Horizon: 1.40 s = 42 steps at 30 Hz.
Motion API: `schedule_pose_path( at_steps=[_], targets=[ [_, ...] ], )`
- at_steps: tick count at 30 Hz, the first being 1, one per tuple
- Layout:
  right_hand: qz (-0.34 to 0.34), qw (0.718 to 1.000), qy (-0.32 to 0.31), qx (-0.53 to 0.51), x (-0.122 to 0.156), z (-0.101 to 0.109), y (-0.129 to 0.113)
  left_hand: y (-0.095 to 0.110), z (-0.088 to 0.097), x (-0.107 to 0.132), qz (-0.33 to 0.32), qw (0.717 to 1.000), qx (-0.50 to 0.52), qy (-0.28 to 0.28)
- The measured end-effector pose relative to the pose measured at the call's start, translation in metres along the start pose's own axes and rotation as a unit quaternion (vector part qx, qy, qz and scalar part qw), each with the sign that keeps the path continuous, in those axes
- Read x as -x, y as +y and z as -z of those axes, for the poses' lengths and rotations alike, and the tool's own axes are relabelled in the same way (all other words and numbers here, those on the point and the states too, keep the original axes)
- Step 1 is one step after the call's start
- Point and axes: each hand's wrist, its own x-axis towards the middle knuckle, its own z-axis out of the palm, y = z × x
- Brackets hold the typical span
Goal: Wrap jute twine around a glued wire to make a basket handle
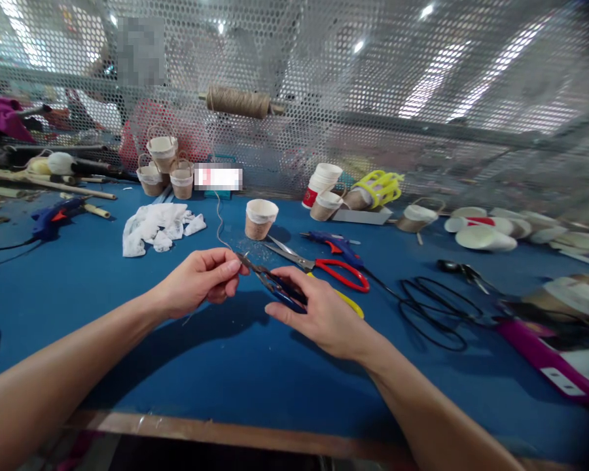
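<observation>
My left hand (207,281) is closed in a pinch on a thin greyish cord (220,226), which runs back across the table from the fingertips. A short loose end shows below the hand. In my right hand (319,307) is a pair of pliers (279,288) with dark blue handles, its jaws pointing left and meeting the cord at the left fingertips. Whether the jaws are fully closed is too small to tell. Behind the hands stands a small cup (258,227) wrapped in brown twine or burlap with a white rim. Scissors (341,273) with red and yellow handles lie beside the right hand.
A blue glue gun (334,247) lies right, its black cable (436,314) coiled near a purple power strip (544,360). White scraps (157,226) and another glue gun (53,217) are left. Small handled baskets (163,154) stand behind, below a twine spool (238,103) on the mesh screen.
</observation>
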Motion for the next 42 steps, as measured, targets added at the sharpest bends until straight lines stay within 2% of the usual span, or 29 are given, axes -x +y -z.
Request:
schedule_pose_path(
  at_steps=[6, 13, 20, 28, 33, 37, 42],
  targets=[
    [0.010, 0.998, 0.000, -0.067, -0.001, -0.002, 0.011, 0.000, 0.002, 0.001, 0.032, 0.998, 0.034, -0.041],
    [0.013, 0.999, -0.009, -0.039, -0.003, -0.001, 0.010, -0.003, 0.000, -0.001, 0.009, 1.000, 0.027, 0.003],
    [0.007, 1.000, 0.001, -0.008, -0.001, -0.005, 0.005, -0.008, -0.001, -0.002, 0.015, 1.000, 0.023, 0.001],
    [0.009, 0.999, -0.021, -0.046, 0.000, -0.006, 0.008, -0.007, -0.004, 0.000, -0.002, 1.000, 0.005, 0.026],
    [-0.013, 1.000, 0.012, -0.003, -0.002, -0.004, 0.005, -0.006, -0.004, -0.001, -0.041, 0.998, 0.003, 0.047],
    [-0.016, 1.000, 0.011, 0.005, -0.002, -0.004, 0.004, -0.008, -0.003, -0.003, -0.050, 0.997, -0.032, 0.055],
    [-0.012, 1.000, 0.009, 0.002, 0.000, -0.007, 0.005, -0.008, -0.004, -0.002, -0.071, 0.986, -0.123, 0.092]
  ],
)
